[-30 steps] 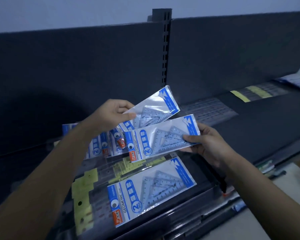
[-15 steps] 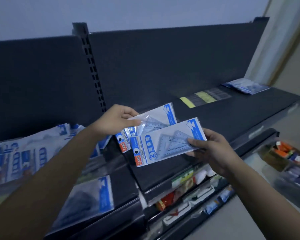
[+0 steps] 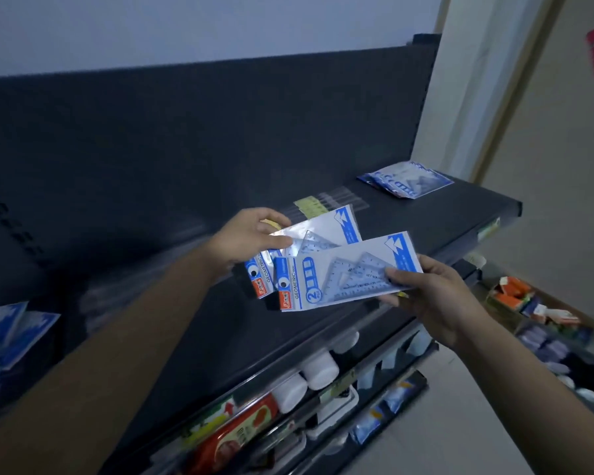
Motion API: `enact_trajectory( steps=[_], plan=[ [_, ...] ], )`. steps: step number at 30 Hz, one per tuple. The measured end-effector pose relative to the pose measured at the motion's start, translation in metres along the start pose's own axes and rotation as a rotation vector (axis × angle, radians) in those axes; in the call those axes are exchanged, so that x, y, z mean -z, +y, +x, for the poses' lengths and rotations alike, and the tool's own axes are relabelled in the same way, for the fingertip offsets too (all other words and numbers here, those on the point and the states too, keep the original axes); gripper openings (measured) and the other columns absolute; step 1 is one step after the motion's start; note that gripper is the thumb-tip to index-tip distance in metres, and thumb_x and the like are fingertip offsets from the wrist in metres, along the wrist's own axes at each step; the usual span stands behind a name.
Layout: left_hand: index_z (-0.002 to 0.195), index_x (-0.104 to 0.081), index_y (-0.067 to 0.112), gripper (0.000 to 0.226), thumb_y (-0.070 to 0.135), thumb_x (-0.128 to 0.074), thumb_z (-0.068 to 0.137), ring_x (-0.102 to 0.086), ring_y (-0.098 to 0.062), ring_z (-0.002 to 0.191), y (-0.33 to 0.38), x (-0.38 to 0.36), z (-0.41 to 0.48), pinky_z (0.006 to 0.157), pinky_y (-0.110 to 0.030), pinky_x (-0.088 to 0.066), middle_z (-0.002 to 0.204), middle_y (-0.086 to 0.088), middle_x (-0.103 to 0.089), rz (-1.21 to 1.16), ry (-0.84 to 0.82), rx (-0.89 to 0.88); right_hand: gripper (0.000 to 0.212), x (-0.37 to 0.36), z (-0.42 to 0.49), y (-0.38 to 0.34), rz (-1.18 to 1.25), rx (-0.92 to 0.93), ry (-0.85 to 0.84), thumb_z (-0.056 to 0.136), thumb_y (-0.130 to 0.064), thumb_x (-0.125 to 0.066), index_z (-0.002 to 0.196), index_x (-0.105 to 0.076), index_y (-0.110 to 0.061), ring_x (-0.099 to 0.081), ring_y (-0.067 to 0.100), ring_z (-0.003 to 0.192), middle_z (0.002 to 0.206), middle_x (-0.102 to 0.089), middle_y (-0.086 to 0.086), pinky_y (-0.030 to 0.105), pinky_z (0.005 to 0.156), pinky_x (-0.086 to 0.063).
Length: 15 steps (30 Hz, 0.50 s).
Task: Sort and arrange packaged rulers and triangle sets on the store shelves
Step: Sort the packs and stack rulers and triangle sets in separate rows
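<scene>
Both hands loaded, mid-frame, over the shelf [image 3: 460,221]. Left hand [image 3: 251,236] pinches the rear pack [image 3: 326,231] by its long edge, thumb on top, fingers under; can't tell if a second sleeve is tucked behind it. Right hand [image 3: 436,296] pinches the front pack [image 3: 340,274] at its right end, thumb across the clear triangles. Front pack overlaps the rear pack's lower edge, and both are tilted, right ends higher. My read: they're headed for the stack [image 3: 405,180] of matching blue-white packs at upper right. Risks: glossy sleeves held by thin pinches, so a fast swing could let one slide out. A drop from here likely goes past the shelf lip into the lower rows with the bottles [image 3: 319,371]. The overlapping edges can snag when the hands separate and pull a pack loose. The rulers [image 3: 323,204] lie just behind the hands, between them and the stack, so a low pass could drag them out of line, or a pack could end up on the wrong pile. The light is dim, so labels are easy to misread.
</scene>
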<state>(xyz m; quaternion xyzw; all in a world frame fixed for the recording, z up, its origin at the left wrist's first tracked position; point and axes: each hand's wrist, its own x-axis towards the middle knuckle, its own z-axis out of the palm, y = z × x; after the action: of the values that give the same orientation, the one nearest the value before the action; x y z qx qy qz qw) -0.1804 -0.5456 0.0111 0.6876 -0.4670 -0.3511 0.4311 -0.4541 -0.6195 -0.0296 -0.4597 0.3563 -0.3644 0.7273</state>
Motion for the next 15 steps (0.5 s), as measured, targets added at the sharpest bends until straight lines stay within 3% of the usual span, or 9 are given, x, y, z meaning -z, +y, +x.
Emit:
enact_trajectory(
  steps=[3,9,12,15],
  plan=[
    [0.098,-0.065,0.019,0.023,0.011,-0.076,0.079,-0.073,-0.02,0.072,0.007,-0.018,0.035,0.06,-0.029,-0.056,0.084,-0.004,-0.074,0.018,-0.018,-0.004,0.028,0.024,0.026,-0.01,-0.019,-0.009,0.014,0.078,0.003,-0.066,0.106,-0.063,0.001,-0.071,0.027,0.086,0.101,-0.071,0.016,0.031,0.062,-0.06],
    [0.1,-0.068,0.015,0.026,0.008,-0.077,0.076,-0.068,-0.016,0.084,0.018,-0.059,0.116,0.091,-0.036,-0.051,0.095,-0.009,-0.072,0.049,-0.077,-0.026,0.034,0.067,0.09,-0.036,-0.123,0.0,-0.036,0.069,-0.002,-0.071,0.102,-0.065,-0.003,-0.072,0.029,0.085,0.098,-0.073,0.015,0.033,0.063,-0.058],
    [0.104,-0.067,0.011,0.028,0.002,-0.074,0.078,-0.068,-0.022,0.088,0.028,-0.08,0.157,0.088,-0.037,-0.053,0.099,-0.014,-0.071,0.007,-0.111,-0.012,0.038,0.093,0.123,-0.054,-0.216,0.003,-0.031,0.064,-0.001,-0.073,0.101,-0.065,-0.002,-0.072,0.028,0.081,0.094,-0.073,0.015,0.036,0.062,-0.059],
    [0.106,-0.067,0.013,0.029,0.004,-0.073,0.079,-0.069,-0.017,0.086,0.042,-0.098,0.193,0.081,-0.029,-0.055,0.1,-0.011,-0.072,0.03,-0.127,-0.026,0.039,0.123,0.153,-0.074,-0.401,0.022,-0.058,0.061,-0.005,-0.078,0.098,-0.065,-0.003,-0.071,0.026,0.074,0.09,-0.073,0.014,0.035,0.06,-0.059]
  ],
)
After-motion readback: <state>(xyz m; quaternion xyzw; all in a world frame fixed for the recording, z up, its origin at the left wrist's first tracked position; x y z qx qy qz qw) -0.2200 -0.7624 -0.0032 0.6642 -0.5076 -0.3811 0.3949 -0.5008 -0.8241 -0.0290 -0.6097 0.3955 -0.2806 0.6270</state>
